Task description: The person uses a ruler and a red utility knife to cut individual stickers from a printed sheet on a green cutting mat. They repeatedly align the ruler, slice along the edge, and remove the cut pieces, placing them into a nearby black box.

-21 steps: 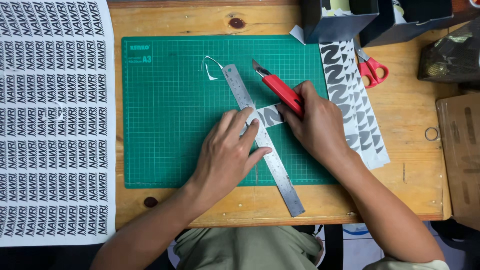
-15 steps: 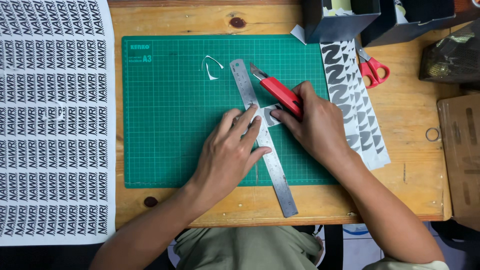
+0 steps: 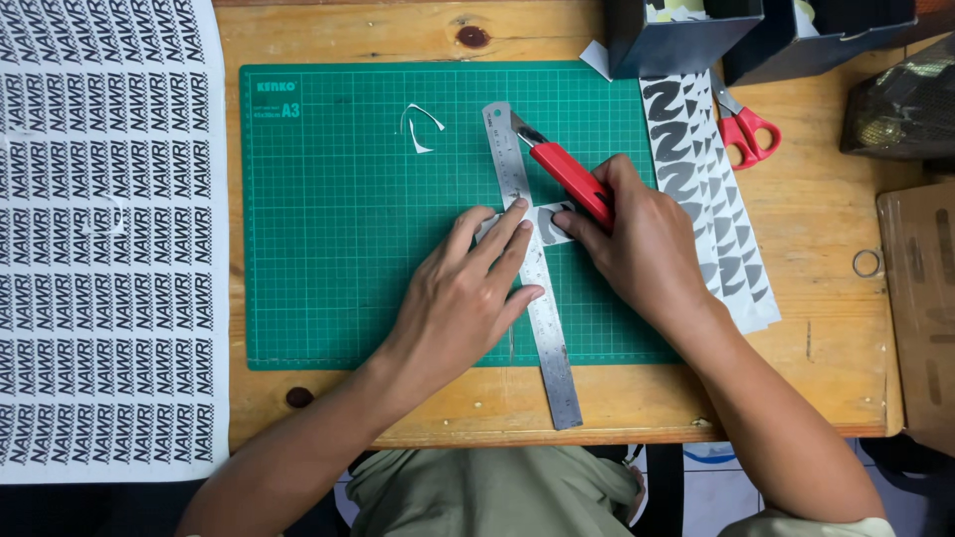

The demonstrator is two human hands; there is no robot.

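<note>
1. Paper sheet (image 3: pixel 104 239), glossy white and printed with rows of black lettering, lies flat at the far left.
2. Green gridded cutting mat (image 3: pixel 348 259) covers the wooden table (image 3: pixel 826 348).
3. Left hand (image 3: pixel 463 298), fingers spread flat, presses the steel ruler (image 3: pixel 532 264) onto a small sticker strip (image 3: pixel 547 224).
4. Right hand (image 3: pixel 647 244) is clamped around the red utility knife (image 3: pixel 562 169), whose blade lies beside the ruler.
5. Red-handled scissors (image 3: pixel 741 124) lie farther right.

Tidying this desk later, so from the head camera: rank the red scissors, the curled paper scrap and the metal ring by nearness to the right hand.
From the right hand:
1. Red scissors, up and to its right.
2. Curled paper scrap on the mat, upper left, and metal ring, far right: too close to call.
</note>
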